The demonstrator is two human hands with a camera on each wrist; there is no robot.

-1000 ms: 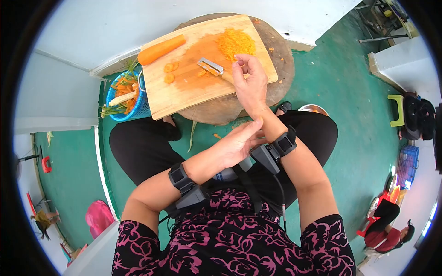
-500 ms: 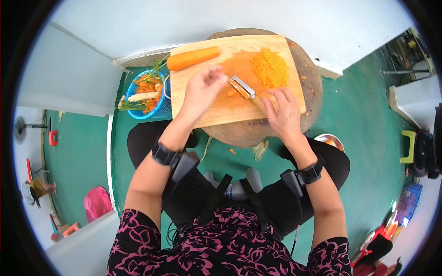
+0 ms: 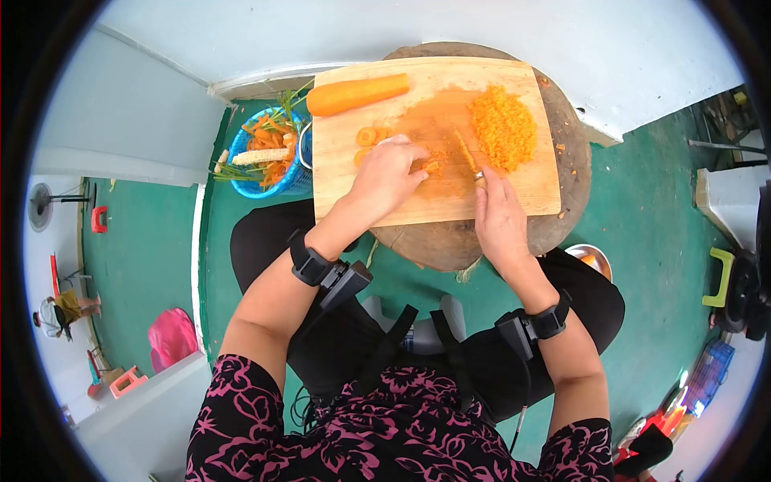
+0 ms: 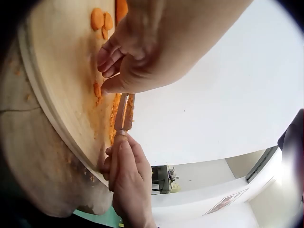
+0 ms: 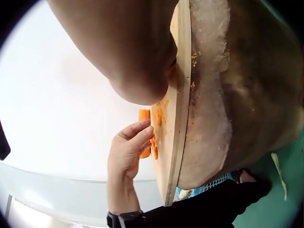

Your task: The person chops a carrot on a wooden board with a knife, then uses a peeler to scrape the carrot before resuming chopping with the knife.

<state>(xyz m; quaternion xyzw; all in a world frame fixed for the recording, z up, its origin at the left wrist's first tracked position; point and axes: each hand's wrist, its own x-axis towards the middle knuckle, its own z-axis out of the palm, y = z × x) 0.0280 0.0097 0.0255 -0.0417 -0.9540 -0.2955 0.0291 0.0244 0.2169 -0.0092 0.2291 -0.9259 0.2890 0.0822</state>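
On the wooden cutting board [image 3: 345,173], the left hand [image 3: 391,178] pinches carrot pieces [image 3: 434,164] at board centre while the right hand [image 3: 498,215], at five o'clock, grips the knife [image 3: 468,154]; fingertips so near the blade risk a cut.

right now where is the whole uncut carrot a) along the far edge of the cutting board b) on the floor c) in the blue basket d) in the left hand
a: the whole carrot lies along the far edge of the cutting board, apart from both hands.
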